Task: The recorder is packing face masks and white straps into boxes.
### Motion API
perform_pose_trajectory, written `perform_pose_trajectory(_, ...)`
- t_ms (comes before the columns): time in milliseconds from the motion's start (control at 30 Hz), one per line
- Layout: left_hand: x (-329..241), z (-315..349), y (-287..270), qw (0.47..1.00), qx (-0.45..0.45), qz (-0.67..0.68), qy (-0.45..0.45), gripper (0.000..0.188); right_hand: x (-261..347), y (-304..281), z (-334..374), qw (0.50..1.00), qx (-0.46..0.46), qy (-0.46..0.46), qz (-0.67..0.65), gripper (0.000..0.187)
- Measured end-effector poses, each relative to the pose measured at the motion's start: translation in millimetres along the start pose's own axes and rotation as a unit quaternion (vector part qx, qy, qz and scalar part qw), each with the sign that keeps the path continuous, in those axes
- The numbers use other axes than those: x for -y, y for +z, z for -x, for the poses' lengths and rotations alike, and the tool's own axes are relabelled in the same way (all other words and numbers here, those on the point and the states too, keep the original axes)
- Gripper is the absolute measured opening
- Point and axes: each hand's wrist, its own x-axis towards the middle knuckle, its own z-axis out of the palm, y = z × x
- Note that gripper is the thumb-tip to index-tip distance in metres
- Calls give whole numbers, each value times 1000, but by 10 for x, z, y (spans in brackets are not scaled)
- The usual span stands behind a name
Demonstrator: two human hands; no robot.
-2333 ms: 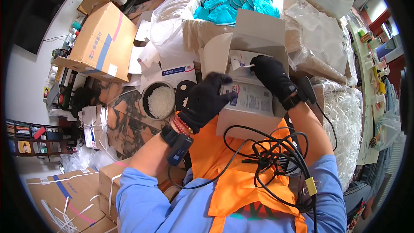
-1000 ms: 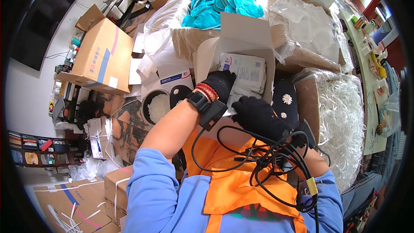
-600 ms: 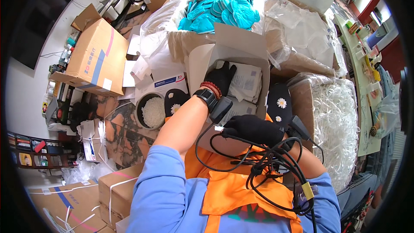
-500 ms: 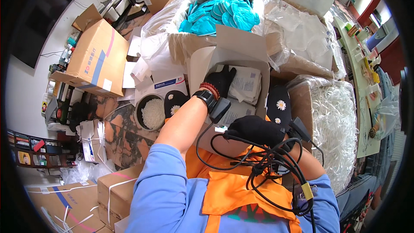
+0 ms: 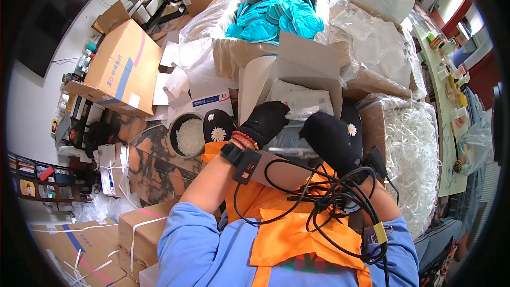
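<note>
An opened white carton [image 5: 252,85] stands between my feet, its flaps raised. Inside it lie white flat packets [image 5: 308,101], and nearer to me clear-wrapped greyish ones [image 5: 291,138]. Both my hands wear black gloves. My left hand [image 5: 264,123] is over the carton's left side, its fingers curled in at the packets; what they grip, if anything, is hidden. Over the right side hangs my right hand [image 5: 333,141], back upward and fingertips toward the packets, with most of its fingers out of sight. A bundle of black cables [image 5: 340,194] lies below my right wrist.
Ahead stands a plastic-lined box [image 5: 226,53] of turquoise folded masks [image 5: 279,16]. At right is a carton of white straps [image 5: 409,159]. A dark bowl of white pellets [image 5: 188,137] sits left of my slipper [image 5: 218,126]. A large cardboard box [image 5: 119,66] stands farther left.
My left hand has drawn back toward me from deeper in the carton, its fingers curling. My right hand has moved forward and turned over the carton, and the clear-wrapped packets now show between them.
</note>
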Motion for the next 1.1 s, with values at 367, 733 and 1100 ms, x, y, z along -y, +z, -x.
perform_pose_trajectory(367,-201,18,-334,996,-56,64,-20,25,-323,-218,-398,993,-70,-73,55,20)
perform_pose_trajectory(733,-246,-7,-251,988,-144,48,35,15,-1969,-1760,-450,892,-311,143,296,79)
perform_pose_trajectory(1100,-259,-7,-368,960,-221,167,47,16,-243,-73,-627,996,-10,-47,-69,25)
